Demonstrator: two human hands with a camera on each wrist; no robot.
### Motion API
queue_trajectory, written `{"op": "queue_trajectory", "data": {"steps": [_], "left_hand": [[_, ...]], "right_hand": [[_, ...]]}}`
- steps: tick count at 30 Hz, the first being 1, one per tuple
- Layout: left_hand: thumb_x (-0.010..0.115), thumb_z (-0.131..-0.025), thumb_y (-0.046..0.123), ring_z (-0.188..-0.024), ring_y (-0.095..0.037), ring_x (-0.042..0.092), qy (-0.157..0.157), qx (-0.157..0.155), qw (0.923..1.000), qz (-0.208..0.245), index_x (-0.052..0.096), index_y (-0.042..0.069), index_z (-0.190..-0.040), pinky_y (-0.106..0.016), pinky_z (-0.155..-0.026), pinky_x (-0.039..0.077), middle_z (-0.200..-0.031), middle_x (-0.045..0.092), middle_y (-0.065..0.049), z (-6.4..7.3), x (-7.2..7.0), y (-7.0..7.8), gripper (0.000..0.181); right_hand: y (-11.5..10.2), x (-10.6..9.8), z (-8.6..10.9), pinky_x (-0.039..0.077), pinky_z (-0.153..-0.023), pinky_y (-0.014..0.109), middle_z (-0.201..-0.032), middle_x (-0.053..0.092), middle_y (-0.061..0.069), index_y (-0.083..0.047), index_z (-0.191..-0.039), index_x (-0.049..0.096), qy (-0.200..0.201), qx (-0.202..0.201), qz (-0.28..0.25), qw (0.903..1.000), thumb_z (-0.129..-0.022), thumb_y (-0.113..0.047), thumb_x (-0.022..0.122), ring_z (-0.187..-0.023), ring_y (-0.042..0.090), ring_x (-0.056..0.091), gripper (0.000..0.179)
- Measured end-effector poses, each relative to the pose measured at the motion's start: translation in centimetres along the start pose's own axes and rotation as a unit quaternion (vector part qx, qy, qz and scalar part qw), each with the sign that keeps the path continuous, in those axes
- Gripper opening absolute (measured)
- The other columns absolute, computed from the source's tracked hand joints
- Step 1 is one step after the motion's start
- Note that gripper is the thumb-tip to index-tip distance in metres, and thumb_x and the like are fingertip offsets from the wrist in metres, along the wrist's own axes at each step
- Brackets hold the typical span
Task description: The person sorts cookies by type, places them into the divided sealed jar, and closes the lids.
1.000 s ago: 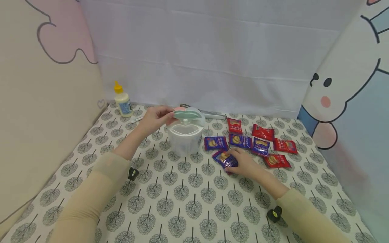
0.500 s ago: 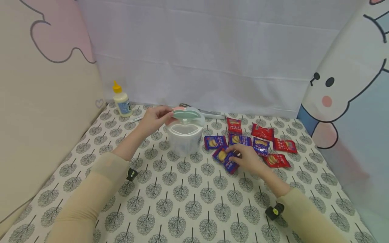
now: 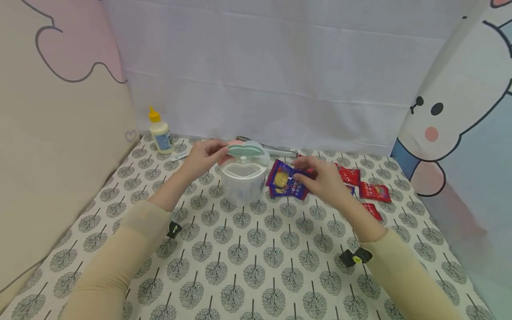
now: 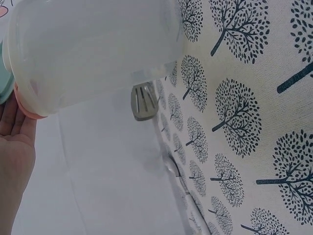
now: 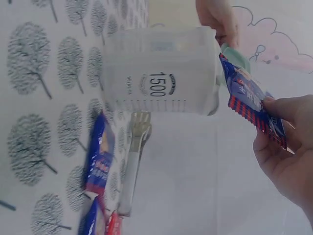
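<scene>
A clear plastic canister (image 3: 242,189) stands upright on the patterned cloth, its green lid flap (image 3: 245,150) raised. My left hand (image 3: 204,156) pinches the flap between thumb and fingers. In the left wrist view, that hand (image 4: 17,147) is at the canister's lid end. Thumb and fingers of my right hand (image 3: 327,180) grip a blue snack packet (image 3: 281,177), lifted off the table right of the canister. The right wrist view has this packet (image 5: 247,95) beside the raised lid. Another blue packet (image 5: 100,156) lies on the cloth below.
Several red packets (image 3: 374,191) lie to the right, some behind my right hand. A slotted turner (image 4: 144,102) lies behind the canister. At the back left stands a white glue bottle (image 3: 162,137) with a yellow cap, a white pen (image 3: 180,157) beside it.
My right hand has lifted the blue packet from the cloth and carried it up and left, closer to the canister. The left hand stays on the lid flap.
</scene>
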State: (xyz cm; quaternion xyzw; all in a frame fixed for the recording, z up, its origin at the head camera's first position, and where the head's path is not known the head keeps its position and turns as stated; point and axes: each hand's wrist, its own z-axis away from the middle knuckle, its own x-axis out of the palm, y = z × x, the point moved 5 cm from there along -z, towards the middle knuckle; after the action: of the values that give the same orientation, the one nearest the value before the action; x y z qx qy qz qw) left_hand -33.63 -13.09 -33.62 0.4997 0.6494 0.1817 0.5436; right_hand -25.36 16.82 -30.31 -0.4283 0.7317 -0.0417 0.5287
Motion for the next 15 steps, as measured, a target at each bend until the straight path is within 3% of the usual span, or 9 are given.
{"op": "queue_trajectory", "data": {"steps": [4,7,12,15], "left_hand": [[0.06,-0.092,0.037,-0.088,-0.017,0.065,0.002,0.001,1.0,0.002,0.066,0.008,-0.11,-0.03,-0.081,0.054,-0.102,0.069,-0.008,0.0,0.0,0.0,0.034],[0.06,-0.093,0.034,-0.087,-0.017,0.064,0.003,0.005,1.0,-0.001,0.067,0.007,-0.11,-0.028,-0.079,0.054,-0.101,0.069,-0.009,0.0,0.0,0.0,0.033],[0.059,-0.093,0.034,-0.086,-0.017,0.064,0.001,0.004,1.0,-0.001,0.067,0.007,-0.11,-0.026,-0.078,0.054,-0.1,0.069,-0.009,0.1,0.1,0.1,0.033],[0.058,-0.093,0.036,-0.074,-0.015,0.06,-0.004,0.009,1.0,0.001,0.067,0.009,-0.109,-0.025,-0.068,0.052,-0.099,0.069,-0.007,0.1,0.2,0.1,0.033]], "right_hand": [[-1.9,-0.3,-2.2,0.054,-0.062,0.026,-0.1,0.07,0.004,-0.011,-0.107,0.067,0.028,-0.049,-0.004,0.9984,-0.085,-0.009,0.07,-0.074,0.013,0.064,0.022],[-2.9,0.0,-3.9,0.051,-0.063,0.024,-0.099,0.07,0.003,-0.011,-0.104,0.069,0.037,-0.091,0.007,0.9951,-0.085,-0.008,0.07,-0.076,0.011,0.06,0.02],[-4.1,1.2,-6.1,0.05,-0.07,0.027,-0.098,0.069,0.002,-0.012,-0.102,0.07,0.018,-0.147,0.033,0.9885,-0.085,-0.007,0.07,-0.086,0.014,0.058,0.018],[-4.8,2.1,-7.0,0.05,-0.074,0.03,-0.096,0.07,0.002,-0.011,-0.1,0.071,0.002,-0.177,0.05,0.9829,-0.085,-0.006,0.069,-0.09,0.018,0.058,0.016]]}}
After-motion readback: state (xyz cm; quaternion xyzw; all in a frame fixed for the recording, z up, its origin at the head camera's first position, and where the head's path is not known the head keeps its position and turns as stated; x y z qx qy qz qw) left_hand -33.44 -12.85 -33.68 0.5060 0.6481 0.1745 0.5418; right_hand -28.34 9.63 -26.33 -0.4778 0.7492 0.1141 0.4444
